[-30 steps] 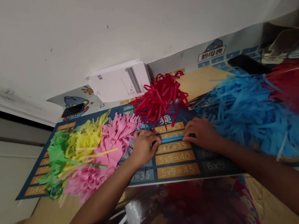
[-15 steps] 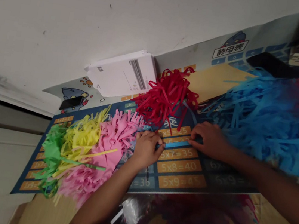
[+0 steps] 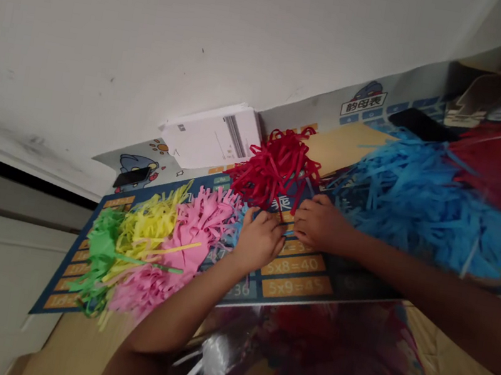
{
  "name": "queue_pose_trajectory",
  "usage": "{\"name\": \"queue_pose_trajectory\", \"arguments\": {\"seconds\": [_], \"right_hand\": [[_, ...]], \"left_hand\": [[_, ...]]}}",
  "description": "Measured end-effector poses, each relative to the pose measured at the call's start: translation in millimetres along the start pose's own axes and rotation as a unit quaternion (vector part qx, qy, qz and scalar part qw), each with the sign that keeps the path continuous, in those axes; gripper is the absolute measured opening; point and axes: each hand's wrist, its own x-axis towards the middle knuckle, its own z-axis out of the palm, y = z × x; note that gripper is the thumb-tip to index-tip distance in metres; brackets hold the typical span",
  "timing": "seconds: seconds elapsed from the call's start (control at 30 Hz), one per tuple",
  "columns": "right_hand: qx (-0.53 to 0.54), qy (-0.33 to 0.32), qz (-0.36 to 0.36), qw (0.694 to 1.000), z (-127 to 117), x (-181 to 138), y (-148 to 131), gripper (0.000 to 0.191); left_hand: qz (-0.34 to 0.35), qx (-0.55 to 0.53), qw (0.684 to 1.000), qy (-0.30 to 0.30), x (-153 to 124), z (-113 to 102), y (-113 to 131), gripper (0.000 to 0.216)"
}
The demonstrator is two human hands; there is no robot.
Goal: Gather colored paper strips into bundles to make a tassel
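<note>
Left grip (image 3: 261, 240) and right grip (image 3: 321, 224) pinch a flat blue strip (image 3: 289, 233); curly red paper fringe (image 3: 277, 169) lies just beyond them.

We see a printed mat (image 3: 296, 287) slanting across the middle of the frame. On it we find green fringe (image 3: 102, 246), yellow fringe (image 3: 147, 222) and pink fringe (image 3: 199, 224) at left, red fringe (image 3: 277, 169) at centre, blue fringe (image 3: 433, 204) at right, and a black slab (image 3: 420, 124) towards upper right.
</note>
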Motion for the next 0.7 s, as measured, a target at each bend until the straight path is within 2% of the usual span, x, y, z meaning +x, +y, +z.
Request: {"name": "queue_pose_trajectory", "arguments": {"seconds": [0.17,0.33,0.53,0.63,0.7], "right_hand": [[-0.029,0.018,0.012,0.999,1,-3,-14,0.013],[-0.039,0.023,0.014,0.999,7,-25,-15,0.022],[-0.034,0.018,-0.001,0.999,4,-25,-14,0.021],[-0.017,0.015,-0.014,1.0,7,-26,-13,0.021],[0.013,0.027,0.005,1.0,12,-31,-8,0.021]], "left_hand": [[-0.009,0.019,0.999,0.044,-1,5,1,0.012],[0.009,0.022,1.0,0.005,-16,-1,4,0.015],[-0.052,-0.035,0.998,-0.018,-29,2,5,0.016],[-0.054,-0.041,0.998,-0.013,-34,3,4,0.016],[-0.069,-0.067,0.995,0.0,-37,3,1,0.015]]}}
